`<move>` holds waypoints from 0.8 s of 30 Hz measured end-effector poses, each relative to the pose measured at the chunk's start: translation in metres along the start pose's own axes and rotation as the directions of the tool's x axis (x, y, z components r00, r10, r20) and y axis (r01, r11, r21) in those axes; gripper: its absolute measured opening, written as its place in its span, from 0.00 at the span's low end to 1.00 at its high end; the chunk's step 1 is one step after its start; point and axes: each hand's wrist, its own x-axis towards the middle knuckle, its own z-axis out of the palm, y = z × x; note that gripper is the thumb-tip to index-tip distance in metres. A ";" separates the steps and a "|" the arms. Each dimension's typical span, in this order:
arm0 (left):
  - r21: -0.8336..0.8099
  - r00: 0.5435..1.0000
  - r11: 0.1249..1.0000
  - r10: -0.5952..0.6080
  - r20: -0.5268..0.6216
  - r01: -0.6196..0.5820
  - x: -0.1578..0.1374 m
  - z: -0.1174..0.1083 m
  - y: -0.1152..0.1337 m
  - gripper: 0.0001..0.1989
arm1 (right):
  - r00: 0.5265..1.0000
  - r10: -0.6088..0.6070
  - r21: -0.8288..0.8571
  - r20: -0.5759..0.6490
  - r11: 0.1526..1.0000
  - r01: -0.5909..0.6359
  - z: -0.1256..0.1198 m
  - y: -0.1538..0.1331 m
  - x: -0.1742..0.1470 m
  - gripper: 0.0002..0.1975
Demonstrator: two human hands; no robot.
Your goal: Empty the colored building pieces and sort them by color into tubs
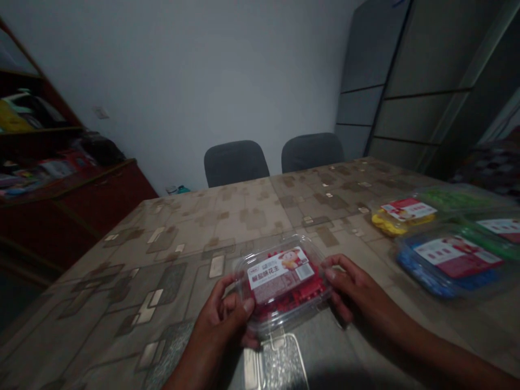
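A clear plastic box (pixel 280 311) full of small red pieces is held in front of me, over the near part of the table. On its lid is a white and red label with printed characters. My left hand (pixel 227 314) grips the box's left side, thumb on the lid's edge. The right end is pinched by my right hand (pixel 345 281), its thumb near the rim and its other fingers beneath. The lid looks closed. The undersides of some fingers are hidden.
On the table's right stand several similar clear boxes: one with yellow pieces (pixel 385 222), one with blue pieces (pixel 430 276), others with green pieces (pixel 450 197). A patterned cloth (pixel 195 244) covers the table (pixel 101 281). Two dark chairs (pixel 236 162) stand behind it; a red-brown cabinet (pixel 101 189) is at left.
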 end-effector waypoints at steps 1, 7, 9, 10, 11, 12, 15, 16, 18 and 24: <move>-0.005 1.000 1.000 0.000 0.005 0.000 0.000 0.001 0.001 0.33 | 1.000 -0.005 0.004 -0.004 1.000 0.005 0.000 0.000 0.000 0.20; -0.042 1.000 0.999 -0.019 0.018 0.019 -0.002 0.003 0.004 0.36 | 0.998 -0.037 0.035 0.044 0.999 0.036 -0.002 0.003 -0.004 0.19; -0.053 1.000 0.998 -0.013 0.025 0.015 -0.003 0.003 0.004 0.36 | 0.998 -0.043 0.051 0.048 0.998 0.040 -0.004 0.004 -0.004 0.18; -0.053 1.000 0.998 -0.012 0.027 0.013 -0.003 0.003 0.004 0.36 | 0.997 -0.046 0.054 0.054 0.998 0.043 -0.004 0.005 -0.004 0.18; -0.051 1.000 0.999 -0.012 0.028 0.013 -0.003 0.003 0.004 0.36 | 0.997 -0.051 0.054 0.061 0.997 0.048 -0.005 0.006 -0.003 0.18; -0.048 0.999 0.999 -0.012 0.031 0.014 -0.004 0.003 0.004 0.36 | 0.996 -0.057 0.050 0.070 0.997 0.053 -0.006 0.006 -0.003 0.17; -0.046 0.999 0.999 -0.018 0.049 0.020 -0.004 0.001 0.004 0.36 | 0.991 -0.076 0.031 0.113 0.997 0.073 -0.008 0.005 -0.003 0.16; -0.049 0.998 0.999 -0.021 0.055 0.024 -0.004 0.001 0.003 0.36 | 0.989 -0.077 0.029 0.127 0.997 0.074 -0.009 0.004 -0.003 0.16; -0.056 0.998 0.998 -0.022 0.062 0.025 -0.003 0.000 0.002 0.37 | 0.988 -0.066 0.026 0.138 0.998 0.063 -0.009 0.003 -0.003 0.17; -0.068 1.000 0.998 0.009 0.021 -0.007 -0.003 0.001 -0.002 0.36 | 0.998 -0.025 0.033 0.056 0.999 0.023 -0.005 0.006 0.000 0.21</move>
